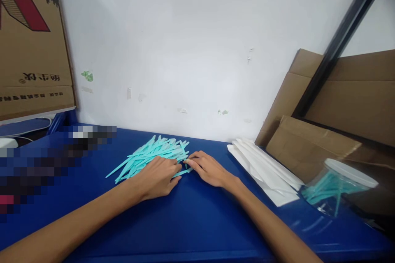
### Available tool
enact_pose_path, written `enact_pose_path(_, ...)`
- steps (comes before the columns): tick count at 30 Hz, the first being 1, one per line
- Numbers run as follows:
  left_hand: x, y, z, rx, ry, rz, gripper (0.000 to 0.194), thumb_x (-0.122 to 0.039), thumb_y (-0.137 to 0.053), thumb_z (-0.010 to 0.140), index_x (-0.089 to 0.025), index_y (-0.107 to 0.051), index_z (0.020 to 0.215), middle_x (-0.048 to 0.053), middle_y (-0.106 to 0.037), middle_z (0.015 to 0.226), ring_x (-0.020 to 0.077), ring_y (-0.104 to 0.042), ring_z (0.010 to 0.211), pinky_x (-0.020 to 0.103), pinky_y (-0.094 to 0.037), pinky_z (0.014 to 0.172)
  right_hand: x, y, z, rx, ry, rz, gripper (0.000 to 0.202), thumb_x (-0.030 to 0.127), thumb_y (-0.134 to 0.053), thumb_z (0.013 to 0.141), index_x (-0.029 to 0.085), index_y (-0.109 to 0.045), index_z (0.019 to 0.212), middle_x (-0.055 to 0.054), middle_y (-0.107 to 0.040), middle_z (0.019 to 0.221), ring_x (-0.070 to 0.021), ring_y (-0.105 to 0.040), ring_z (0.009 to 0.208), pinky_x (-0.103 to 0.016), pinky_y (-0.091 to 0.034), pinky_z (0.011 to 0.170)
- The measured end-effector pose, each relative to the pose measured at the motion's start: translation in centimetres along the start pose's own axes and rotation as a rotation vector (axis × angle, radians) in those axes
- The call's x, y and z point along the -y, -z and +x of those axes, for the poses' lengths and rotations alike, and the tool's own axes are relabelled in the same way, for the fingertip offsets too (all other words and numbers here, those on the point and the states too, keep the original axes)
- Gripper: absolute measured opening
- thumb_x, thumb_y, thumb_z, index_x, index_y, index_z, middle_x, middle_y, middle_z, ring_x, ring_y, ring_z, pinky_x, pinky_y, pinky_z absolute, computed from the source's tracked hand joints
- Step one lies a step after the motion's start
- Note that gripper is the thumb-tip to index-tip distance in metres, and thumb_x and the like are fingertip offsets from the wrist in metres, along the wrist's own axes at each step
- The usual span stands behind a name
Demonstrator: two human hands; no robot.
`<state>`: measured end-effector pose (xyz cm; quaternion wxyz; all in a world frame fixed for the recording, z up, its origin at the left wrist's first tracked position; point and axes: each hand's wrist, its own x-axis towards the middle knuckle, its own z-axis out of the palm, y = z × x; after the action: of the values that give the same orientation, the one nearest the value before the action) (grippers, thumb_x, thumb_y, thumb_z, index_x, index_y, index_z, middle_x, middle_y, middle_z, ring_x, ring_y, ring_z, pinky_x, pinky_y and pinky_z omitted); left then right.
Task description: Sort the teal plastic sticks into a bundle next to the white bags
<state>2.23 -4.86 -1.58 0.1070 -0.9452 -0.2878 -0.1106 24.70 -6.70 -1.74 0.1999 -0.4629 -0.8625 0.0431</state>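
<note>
A loose pile of thin turquoise sticks (145, 156) with pointed ends lies on the blue table (191, 226), left of centre. My left hand (160, 176) is at the pile's right front side, its fingers closed round a turquoise stick that points to the right. Close beside it, my right hand (208, 168) has its thumb and fingers pinched together at the right end of that stick, by the pile's right edge. The fingertips of both hands nearly meet, and what lies between them is partly hidden.
White paper sleeves (262, 168) are stacked to the right. Beyond them stands a clear jar (336, 189) with a white lid, holding turquoise sticks. Cardboard (311, 144) leans at the right; a large carton (33, 49) is at the left. A white wall (185, 49) rises behind the table.
</note>
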Motion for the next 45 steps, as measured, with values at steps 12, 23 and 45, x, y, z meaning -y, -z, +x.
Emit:
enact_pose_path(12, -0.1, -0.4, 0.2, 0.013, -0.005, 0.052, 0.018, -0.033, -0.042, 0.095, -0.021, -0.055, 0.092, 0.005, -0.066, 0.088, 0.0215, -0.061, 0.071, 0.031, -0.033, 0.056, -0.4, 1.7, -0.1, 0.003, -0.186, -0.388, 0.069, 0.053, -0.016, 0.102, 0.017, -0.065, 0.070, -0.010, -0.069, 0.079, -0.0217, -0.065, 0.076, -0.030, -0.038, 0.072)
enact_pose_path(23, 1.3, 1.0, 0.8, -0.149, 0.142, 0.032, 0.034, -0.033, -0.030, 0.099, -0.020, -0.062, 0.096, 0.007, -0.066, 0.085, 0.0257, -0.057, 0.091, 0.031, -0.041, 0.063, 0.6, 1.4, -0.2, 0.091, -0.162, 0.242, 0.074, 0.060, -0.016, 0.100, 0.018, -0.067, 0.067, -0.001, -0.068, 0.065, -0.0124, -0.063, 0.060, -0.022, -0.042, 0.069)
enact_pose_path(45, 4.9, -1.5, 0.8, 0.162, 0.724, -0.390, 0.083, -0.067, -0.011, 0.093, -0.011, -0.029, 0.151, 0.019, -0.029, 0.154, 0.0390, -0.023, 0.143, 0.056, -0.030, 0.110, 2.7, -0.8, 0.1, 0.102, -0.003, -0.162, 0.057, 0.055, -0.022, 0.102, 0.020, -0.058, 0.076, -0.002, -0.064, 0.078, -0.0150, -0.057, 0.070, -0.026, -0.032, 0.065)
